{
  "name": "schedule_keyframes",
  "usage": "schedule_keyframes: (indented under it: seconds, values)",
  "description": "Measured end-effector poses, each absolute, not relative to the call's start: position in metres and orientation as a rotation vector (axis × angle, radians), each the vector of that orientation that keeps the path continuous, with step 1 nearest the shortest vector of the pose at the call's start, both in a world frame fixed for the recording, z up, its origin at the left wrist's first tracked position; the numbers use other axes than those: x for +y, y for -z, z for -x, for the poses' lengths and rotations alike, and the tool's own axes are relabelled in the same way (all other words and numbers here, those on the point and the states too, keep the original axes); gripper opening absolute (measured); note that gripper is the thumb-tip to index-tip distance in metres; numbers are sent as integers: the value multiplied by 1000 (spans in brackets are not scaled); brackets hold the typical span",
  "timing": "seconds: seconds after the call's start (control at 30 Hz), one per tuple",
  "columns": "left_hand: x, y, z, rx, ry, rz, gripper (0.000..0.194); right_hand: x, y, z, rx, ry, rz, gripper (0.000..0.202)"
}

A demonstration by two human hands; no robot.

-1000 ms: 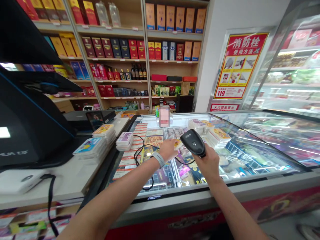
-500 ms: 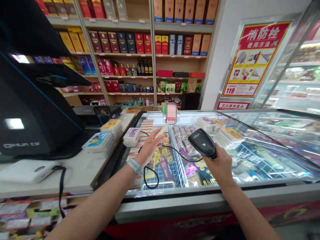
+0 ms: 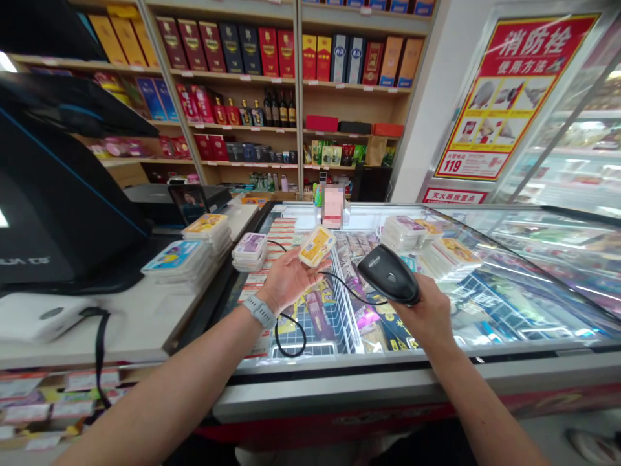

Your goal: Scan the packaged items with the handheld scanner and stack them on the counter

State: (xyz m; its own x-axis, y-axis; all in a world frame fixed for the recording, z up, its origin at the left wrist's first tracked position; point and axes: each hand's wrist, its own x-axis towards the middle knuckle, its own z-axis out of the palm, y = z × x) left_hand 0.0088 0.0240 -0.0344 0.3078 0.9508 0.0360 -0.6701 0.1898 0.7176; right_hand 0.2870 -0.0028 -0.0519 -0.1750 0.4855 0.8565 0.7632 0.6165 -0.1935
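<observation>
My left hand (image 3: pixel 292 279), palm up with a watch on the wrist, holds a small plastic tub with a yellow label (image 3: pixel 317 246) at its fingertips, label facing up. In my right hand (image 3: pixel 429 310) is a black barcode scanner (image 3: pixel 388 275), its head pointing toward the left and the tub. The scanner's black cord (image 3: pixel 356 297) runs left beneath my left hand. Below both hands lies the glass-topped freezer (image 3: pixel 291 372), with wire baskets of packaged goods under the glass. A short stack of purple-labelled tubs (image 3: pixel 250 252) sits on the glass left of my left hand.
Stacked tubs (image 3: pixel 177 265) stand on the left counter (image 3: pixel 145 333) beside a black register machine (image 3: pixel 63 194) and a white box (image 3: pixel 43 315). More tub stacks (image 3: pixel 449 259) rest on the freezer at right. Shelves of boxed bottles (image 3: pixel 242 77) line the back.
My left hand has turned palm up, and the tub in it now shows its yellow label. The scanner has shifted slightly left. The whole view has tilted a little downward.
</observation>
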Motion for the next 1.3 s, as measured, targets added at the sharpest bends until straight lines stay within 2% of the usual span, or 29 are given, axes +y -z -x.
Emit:
schedule_keyframes:
  seconds: [0.27,1.13,1.3]
  values:
    - [25,38,-13,497,-1169,-826,54,-5,49,-283,-1995,137,907,11]
    - [24,39,-13,514,-1161,-844,52,-3,47,-280,-2026,191,887,8]
    - [24,35,-13,523,-1183,-799,52,-3,48,-282,-1945,284,879,11]
